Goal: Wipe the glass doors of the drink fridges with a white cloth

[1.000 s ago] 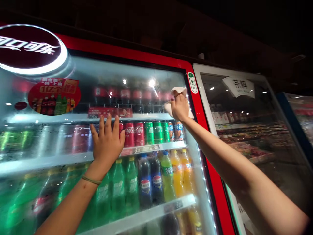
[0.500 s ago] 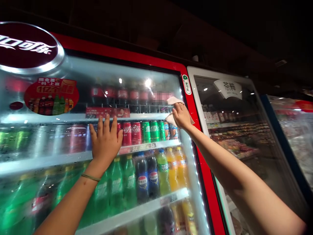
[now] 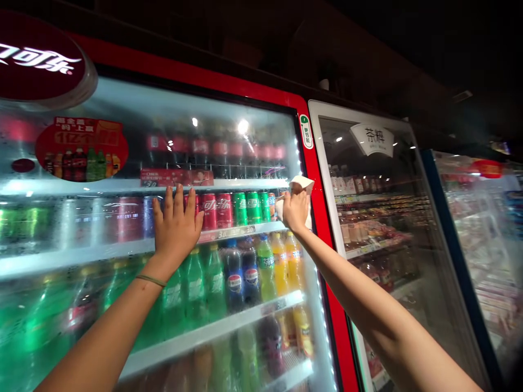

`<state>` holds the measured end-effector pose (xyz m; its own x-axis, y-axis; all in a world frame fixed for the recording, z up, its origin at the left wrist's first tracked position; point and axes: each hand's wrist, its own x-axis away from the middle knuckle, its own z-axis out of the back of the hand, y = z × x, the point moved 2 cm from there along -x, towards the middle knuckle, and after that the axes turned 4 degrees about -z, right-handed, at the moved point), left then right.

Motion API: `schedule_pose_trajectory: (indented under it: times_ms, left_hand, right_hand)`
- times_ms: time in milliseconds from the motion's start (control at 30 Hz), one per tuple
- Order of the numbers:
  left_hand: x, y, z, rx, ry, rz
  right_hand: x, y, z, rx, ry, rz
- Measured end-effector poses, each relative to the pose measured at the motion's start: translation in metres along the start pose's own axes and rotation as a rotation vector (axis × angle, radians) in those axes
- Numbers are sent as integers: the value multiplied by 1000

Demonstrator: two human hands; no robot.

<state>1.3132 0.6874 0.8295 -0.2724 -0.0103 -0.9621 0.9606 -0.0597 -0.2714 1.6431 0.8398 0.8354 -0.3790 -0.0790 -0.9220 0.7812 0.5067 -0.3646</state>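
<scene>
A pale cloth (image 3: 303,184) is under my right hand (image 3: 297,209), which presses it on the glass door (image 3: 131,98) close to the door's right edge. The cloth's upper corner folds out above the fingers. Flat on the same glass, further left, rests my left hand (image 3: 176,223) with its fingers spread and nothing in it. A thin band (image 3: 151,280) circles the left wrist. Behind the glass, red and green cans (image 3: 239,208) stand on a shelf between my hands, and green bottles (image 3: 195,277) stand on the shelf below.
A red frame (image 3: 316,196) borders the door. At upper left a round lit sign (image 3: 41,60) sticks out from the cooler, with a red oval sticker (image 3: 81,149) below. To the right stands a second cooler with a white frame (image 3: 322,152), then another with a blue edge (image 3: 457,250).
My right hand has slid down the glass with the cloth. My left hand keeps its place on the door. The view has shifted slightly.
</scene>
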Motion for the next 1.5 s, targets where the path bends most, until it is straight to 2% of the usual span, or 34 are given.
schedule_pose_trajectory:
  times_ms: [100,133,167,267,300,333,467,500,533,633,667,700,733,833,867,900,933,1033,1067,1100,1167,1233,1267,1300,1400,1433,1500]
  left_hand:
    - [5,-1,-1,5,2,-23]
    - [6,-2,-1,4,6,-27]
    - [7,-2,-2,6,8,-31]
    - [8,-1,-2,27,11,-34]
    - [8,-1,-2,33,12,-31]
    - [8,0,-1,38,12,-26]
    - [8,-1,0,30,-3,-4]
    - [8,-1,0,22,-8,1]
    - [8,-1,0,14,-15,4]
    - [9,0,-1,-3,-24,9]
    - [9,0,-1,-6,-25,10]
    - [9,1,-1,-9,-25,12]
    - [9,0,0,-10,-27,15]
    - [9,-4,4,2,-42,25]
    - [9,-6,6,11,-53,16]
    - [9,-9,8,20,-67,-3]
    - [9,-13,11,26,-83,-32]
    - [9,-25,19,28,-126,-132]
    - [9,-30,22,28,-133,-159]
    - [9,-36,24,33,-138,-189]
    - [11,-50,30,52,-144,-261]
    - [15,-66,37,70,-142,-329]
    - [17,-74,41,74,-139,-353]
    - [19,-81,44,73,-136,-369]
    - [27,-98,54,57,-126,-387]
    - [29,-102,57,45,-121,-382]
    - [32,-109,63,15,-106,-356]
  right_hand:
    - [7,1,1,-7,-173,309]
    - [6,3,2,-14,-202,363]
    - [3,5,2,-22,-187,342]
    - [-6,-2,0,-50,23,53]
    - [-6,-10,-3,-57,68,11]
    - [-4,-20,-6,-59,57,52]
    - [2,-51,-12,-55,-227,527]
    - [-1,-53,-12,-57,-257,565]
    - [-5,-54,-12,-60,-248,534]
    - [-18,-63,-15,-76,-57,189]
    - [-18,-70,-17,-85,-10,118]
    - [-16,-79,-19,-95,-2,121]
    - [-13,-89,-20,-101,-34,198]
    - [-9,-106,-20,-89,-216,540]
    - [-12,-106,-19,-79,-251,580]
    - [-16,-106,-19,-71,-255,556]
    - [-21,-105,-20,-65,-227,475]
    - [-28,-116,-26,-59,-78,161]
    - [-26,-124,-28,-58,-67,153]
    - [-22,-133,-30,-59,-87,214]
    - [-15,-146,-29,-64,-191,453]
    - [-14,-150,-27,-68,-284,633]
    - [-16,-149,-26,-70,-294,639]
    - [-19,-149,-27,-74,-269,586]
    - [-25,-158,-33,-101,-95,310]
    - [-24,-165,-35,-110,-76,296]
    - [-18,-182,-38,-122,-147,450]
